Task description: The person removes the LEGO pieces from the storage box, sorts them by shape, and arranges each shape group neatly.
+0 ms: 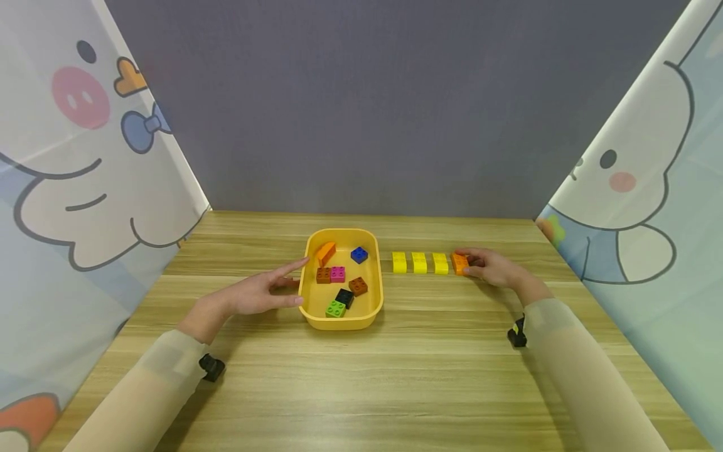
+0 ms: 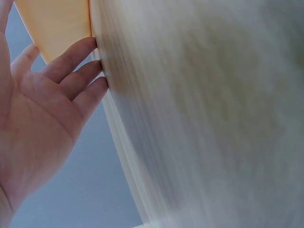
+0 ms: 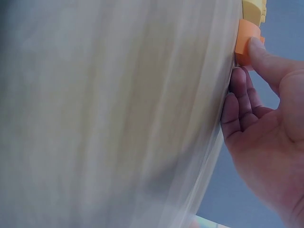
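My right hand pinches an orange toy brick at the right end of a row. The right wrist view shows the thumb against the brick's side, with the other fingers low by the tabletop. To its left stand three yellow bricks in line, small gaps between them. My left hand rests at the left side of a yellow plastic tray, its forefinger and thumb spread along the rim. In the left wrist view the remaining fingers reach down to the table beside the tray wall.
Inside the tray lie an orange sloped brick, a blue brick, a pink brick, two brown ones, a black brick and a lime green brick. A grey panel rises behind the wooden table.
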`<state>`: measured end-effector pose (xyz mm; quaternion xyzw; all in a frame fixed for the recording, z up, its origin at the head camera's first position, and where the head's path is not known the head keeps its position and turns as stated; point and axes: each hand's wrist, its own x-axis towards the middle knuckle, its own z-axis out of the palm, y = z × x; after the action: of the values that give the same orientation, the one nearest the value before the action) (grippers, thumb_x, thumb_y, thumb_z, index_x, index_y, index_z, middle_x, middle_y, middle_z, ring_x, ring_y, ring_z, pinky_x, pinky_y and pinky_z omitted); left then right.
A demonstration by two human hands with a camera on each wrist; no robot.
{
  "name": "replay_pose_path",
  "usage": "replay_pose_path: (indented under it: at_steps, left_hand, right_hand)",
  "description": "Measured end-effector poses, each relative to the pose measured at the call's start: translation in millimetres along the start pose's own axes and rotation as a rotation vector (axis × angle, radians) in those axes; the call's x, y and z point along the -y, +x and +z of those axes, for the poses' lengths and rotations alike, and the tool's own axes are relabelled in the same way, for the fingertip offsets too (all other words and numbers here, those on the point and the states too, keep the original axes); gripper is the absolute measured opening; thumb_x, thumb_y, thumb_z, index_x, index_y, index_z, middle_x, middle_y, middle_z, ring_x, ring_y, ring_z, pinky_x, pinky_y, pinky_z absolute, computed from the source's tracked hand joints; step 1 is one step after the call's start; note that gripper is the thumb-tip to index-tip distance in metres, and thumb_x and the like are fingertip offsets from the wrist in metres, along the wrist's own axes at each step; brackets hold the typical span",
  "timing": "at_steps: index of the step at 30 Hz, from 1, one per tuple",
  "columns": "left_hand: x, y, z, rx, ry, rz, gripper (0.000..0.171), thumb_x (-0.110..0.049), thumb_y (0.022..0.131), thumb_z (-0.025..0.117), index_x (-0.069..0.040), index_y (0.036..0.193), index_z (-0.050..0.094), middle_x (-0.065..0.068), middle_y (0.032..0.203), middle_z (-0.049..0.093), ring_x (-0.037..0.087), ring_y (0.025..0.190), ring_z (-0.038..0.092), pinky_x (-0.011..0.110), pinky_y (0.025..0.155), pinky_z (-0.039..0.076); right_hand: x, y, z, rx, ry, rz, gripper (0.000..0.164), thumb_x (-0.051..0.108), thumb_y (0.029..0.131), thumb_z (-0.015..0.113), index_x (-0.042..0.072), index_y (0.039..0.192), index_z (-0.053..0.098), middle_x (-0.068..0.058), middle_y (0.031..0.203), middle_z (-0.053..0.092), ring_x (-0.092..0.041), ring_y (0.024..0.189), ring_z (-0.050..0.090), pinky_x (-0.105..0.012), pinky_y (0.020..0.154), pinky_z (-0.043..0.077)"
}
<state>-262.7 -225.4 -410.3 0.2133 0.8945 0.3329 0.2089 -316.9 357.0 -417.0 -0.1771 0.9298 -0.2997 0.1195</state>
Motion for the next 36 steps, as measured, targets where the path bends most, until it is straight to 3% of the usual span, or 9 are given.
replay_pose_path:
  at_steps: [23,28,31,36]
  left_hand:
    - [-1.2,-0.9,-0.5,0.001,-0.015,0.000,0.096,-0.062,0.101,0.073,-0.049,0.175,0.014,0.020,0.171,0.048,0.052,0.160,0.039,0.083,0.125,0.025]
    - [-1.6,-1.5,-0.4,0.003,-0.018,0.002,0.095,-0.061,0.101,0.073,-0.049,0.175,0.015,0.020,0.171,0.048,0.052,0.160,0.039,0.083,0.125,0.025]
    - [-1.7,-1.4,-0.2,0.002,-0.019,0.007,0.096,-0.061,0.101,0.074,-0.047,0.175,0.016,0.021,0.170,0.049,0.052,0.160,0.040,0.082,0.125,0.026]
    - [-1.3,-1.0,-0.1,-0.003,-0.016,0.015,0.097,-0.061,0.100,0.074,-0.044,0.176,0.016,0.020,0.169,0.050,0.051,0.159,0.041,0.081,0.126,0.027]
  right_hand:
    - [3.8,-0.5,-0.1,0.019,0.011,-0.033,0.056,0.012,0.113,0.060,-0.005,0.164,0.042,-0.038,0.150,0.055,-0.049,0.132,0.061,-0.058,0.106,0.054]
    - [4.3,-1.8,-0.8,0.018,0.029,-0.021,0.057,0.013,0.114,0.061,-0.004,0.165,0.041,-0.036,0.145,0.056,-0.044,0.124,0.064,-0.048,0.098,0.055]
    - [2.5,-3.2,-2.2,-0.007,0.032,-0.012,0.058,0.014,0.114,0.061,-0.003,0.165,0.041,-0.036,0.143,0.056,-0.047,0.124,0.065,-0.045,0.095,0.056]
    - [1.1,-5.1,-5.4,-0.097,0.044,-0.012,0.055,0.017,0.115,0.060,0.001,0.165,0.044,-0.036,0.147,0.057,-0.052,0.129,0.063,-0.053,0.099,0.057]
